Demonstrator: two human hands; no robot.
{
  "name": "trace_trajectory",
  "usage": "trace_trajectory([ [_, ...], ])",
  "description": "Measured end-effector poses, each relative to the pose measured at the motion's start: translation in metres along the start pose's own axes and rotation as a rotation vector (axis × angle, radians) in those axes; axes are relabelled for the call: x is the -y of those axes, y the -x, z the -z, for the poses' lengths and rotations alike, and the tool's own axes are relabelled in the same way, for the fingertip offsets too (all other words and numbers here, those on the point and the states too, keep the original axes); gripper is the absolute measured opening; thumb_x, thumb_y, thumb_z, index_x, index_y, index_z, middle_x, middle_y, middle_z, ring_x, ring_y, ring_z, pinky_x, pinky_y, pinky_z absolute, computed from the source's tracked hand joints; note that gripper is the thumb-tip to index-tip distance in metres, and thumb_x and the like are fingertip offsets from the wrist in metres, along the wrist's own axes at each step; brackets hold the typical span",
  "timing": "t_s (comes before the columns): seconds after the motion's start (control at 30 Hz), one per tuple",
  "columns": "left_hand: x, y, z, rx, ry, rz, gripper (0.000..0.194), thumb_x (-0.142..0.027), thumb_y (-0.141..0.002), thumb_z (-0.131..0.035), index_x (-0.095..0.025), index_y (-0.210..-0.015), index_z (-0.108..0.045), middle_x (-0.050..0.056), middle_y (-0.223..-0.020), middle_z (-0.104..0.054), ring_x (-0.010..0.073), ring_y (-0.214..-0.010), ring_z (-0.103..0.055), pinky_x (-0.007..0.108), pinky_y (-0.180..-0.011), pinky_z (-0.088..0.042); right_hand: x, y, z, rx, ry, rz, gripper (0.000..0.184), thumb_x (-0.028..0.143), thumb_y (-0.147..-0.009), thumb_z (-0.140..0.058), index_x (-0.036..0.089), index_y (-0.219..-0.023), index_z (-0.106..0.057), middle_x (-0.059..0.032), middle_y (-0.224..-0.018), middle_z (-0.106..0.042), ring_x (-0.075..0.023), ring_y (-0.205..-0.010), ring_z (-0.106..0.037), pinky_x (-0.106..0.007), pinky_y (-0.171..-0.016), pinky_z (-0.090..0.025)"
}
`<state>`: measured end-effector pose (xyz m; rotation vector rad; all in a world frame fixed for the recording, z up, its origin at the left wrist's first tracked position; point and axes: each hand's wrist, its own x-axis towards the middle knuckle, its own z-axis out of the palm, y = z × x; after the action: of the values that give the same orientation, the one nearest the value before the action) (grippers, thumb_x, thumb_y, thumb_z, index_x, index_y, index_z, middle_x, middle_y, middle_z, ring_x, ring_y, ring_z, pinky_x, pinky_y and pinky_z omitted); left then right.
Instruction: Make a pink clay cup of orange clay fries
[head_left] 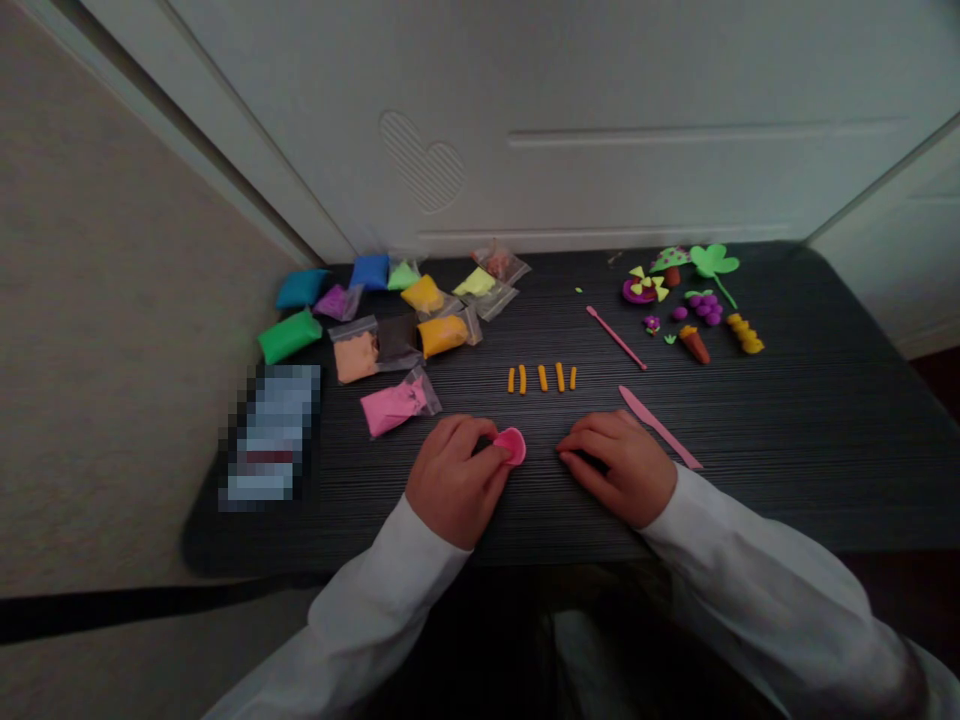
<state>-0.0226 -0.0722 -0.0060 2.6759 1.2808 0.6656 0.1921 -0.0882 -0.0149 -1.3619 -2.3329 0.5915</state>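
Pink cup (513,446): pinched by left hand (454,475), toward front edge of worktop (795,470); right hand (624,462) grip: fingertips together.

Dim, diffuse illumination; shadow deepest beyond the near edge of the table (825,460); pixelated patch (274,435) at left; wide-angle stretching toward the margins

Probably a room in a home: a dark bench (825,470) stands against a white panel (637,80) with a heart (439,175) relief, beside a plain wall (97,300), carrying clay packets (291,337).
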Motion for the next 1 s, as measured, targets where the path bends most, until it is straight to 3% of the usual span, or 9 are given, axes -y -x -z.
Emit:
trace_trajectory([
  [0.27,0.0036,-0.0009,-0.0040,-0.093,0.101,0.006,0.007,-0.022,-0.072,-0.060,-0.020,-0.075,-0.066,0.005,-0.085,-0.059,0.0165,-0.083,-0.050,0.033,-0.075,-0.044,0.0006,0.0007,-0.0013,-0.028,-0.004,0.012,0.017,0.026,-0.084,-0.044,0.020,-0.090,-0.059,-0.0033,-0.087,-0.060,-0.0154,-0.083,-0.054,-0.032,-0.074,-0.035],
  [0.67,-0.0016,0.0037,-0.0061,-0.126,-0.161,-0.156,0.008,-0.020,-0.073,-0.059,-0.020,-0.080,-0.064,0.002,-0.097,-0.063,0.0204,-0.092,-0.050,0.035,-0.075,-0.045,0.0011,0.0003,-0.0010,-0.025,-0.024,0.003,0.017,0.025,-0.083,-0.045,0.020,-0.090,-0.059,-0.0033,-0.087,-0.061,-0.0151,-0.082,-0.054,-0.032,-0.074,-0.036],
  [1.0,0.0021,0.0038,-0.0097,-0.119,-0.060,-0.135,0.010,-0.020,-0.072,-0.059,-0.018,-0.081,-0.064,0.003,-0.096,-0.063,0.0204,-0.093,-0.050,0.036,-0.079,-0.046,-0.0003,0.0014,-0.0016,-0.045,-0.024,0.012,0.016,0.024,-0.082,-0.046,0.019,-0.089,-0.060,-0.0036,-0.087,-0.061,-0.0148,-0.082,-0.054,-0.032,-0.074,-0.037],
])
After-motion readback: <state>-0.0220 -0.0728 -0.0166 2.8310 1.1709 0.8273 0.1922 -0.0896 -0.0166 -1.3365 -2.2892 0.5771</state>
